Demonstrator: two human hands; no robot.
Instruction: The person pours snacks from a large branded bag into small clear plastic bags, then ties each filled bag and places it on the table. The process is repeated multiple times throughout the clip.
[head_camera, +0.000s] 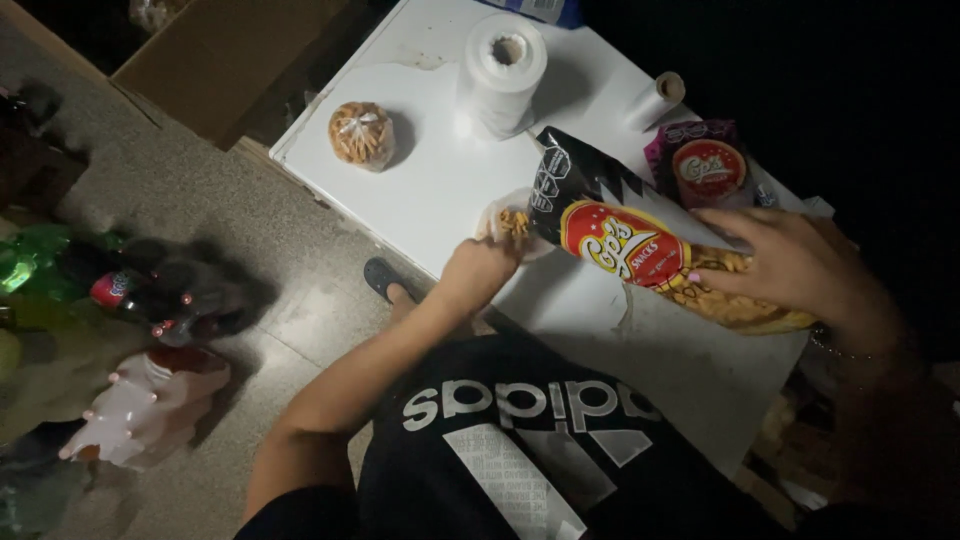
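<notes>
Now | right hand (800, 265) grips tilted snack bag (640, 245) | left hand (475, 270) pinches small clear bag (510, 220) at its mouth | risk: snacks spill onto worktop (430, 190) if mouths misalign

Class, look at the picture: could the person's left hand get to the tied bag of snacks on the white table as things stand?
Probably yes: the left hand lies near the tied bag, with bare table between, though it holds a small bag.

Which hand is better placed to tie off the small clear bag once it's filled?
Probably left. The left hand already grips the small clear bag at the mouth of the big snack bag; the right hand is occupied, holding that big bag tilted over the white table.
</notes>
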